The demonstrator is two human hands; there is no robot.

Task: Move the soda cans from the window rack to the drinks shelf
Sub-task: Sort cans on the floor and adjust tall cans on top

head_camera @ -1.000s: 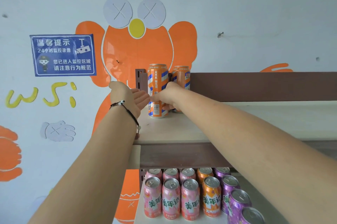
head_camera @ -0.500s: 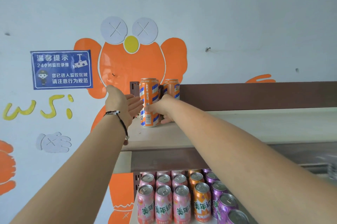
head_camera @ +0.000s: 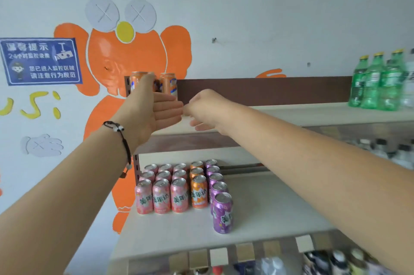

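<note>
Two orange cans (head_camera: 168,83) stand upright on the top shelf (head_camera: 291,113), at eleven o'clock from both empty hands; left hand (head_camera: 154,109), fingers straight, is nearer, right hand (head_camera: 206,109) loosely curled

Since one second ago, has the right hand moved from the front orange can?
Yes. The right hand has moved right, off the front orange can, and is now in front of the brown back board.

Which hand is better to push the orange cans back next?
Probably the left hand: it is flat and open right in front of the two orange cans on the top shelf. The right hand sits further right, fingers loosely curled, holding nothing.
</note>
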